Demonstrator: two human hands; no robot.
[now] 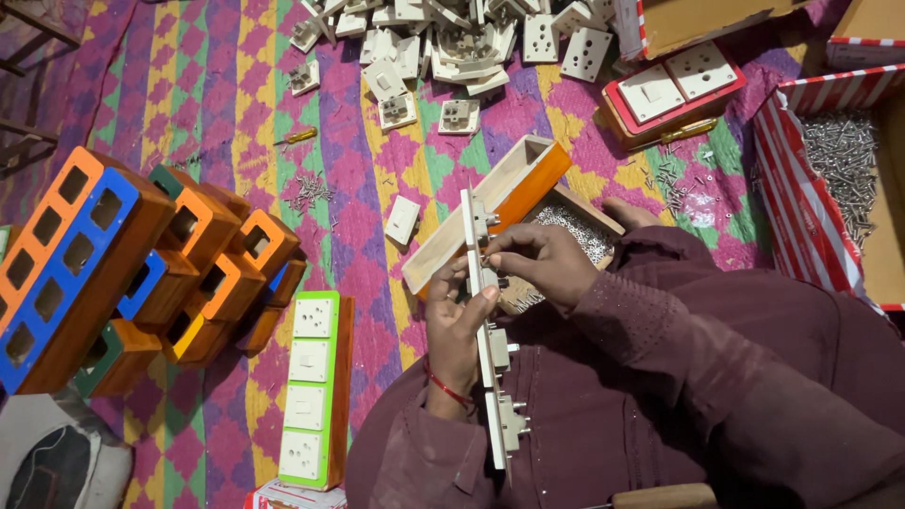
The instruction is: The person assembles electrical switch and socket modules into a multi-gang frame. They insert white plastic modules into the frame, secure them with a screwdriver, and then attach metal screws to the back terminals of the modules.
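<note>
Head view: fingers [471, 300] pinch panel [483, 330].

A long white switch panel [490, 358] stands on edge, seemingly with switch modules along its back.

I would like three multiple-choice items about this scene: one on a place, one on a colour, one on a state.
1. Where does the finished green-framed switch board lie?
A. on the mat, left of the person
B. inside the box of screws
C. on the pile of white sockets

2. What colour is the thread on the left hand's wrist?
A. blue
B. red
C. white

3. How is the long white panel held?
A. flat on the mat
B. edge-on, gripped by the left hand, the right hand at its upper part
C. untouched

Key: 1 A, it lies beside the orange boxes; 2 B, a red band shows; 3 B, both hands touch it.
</note>
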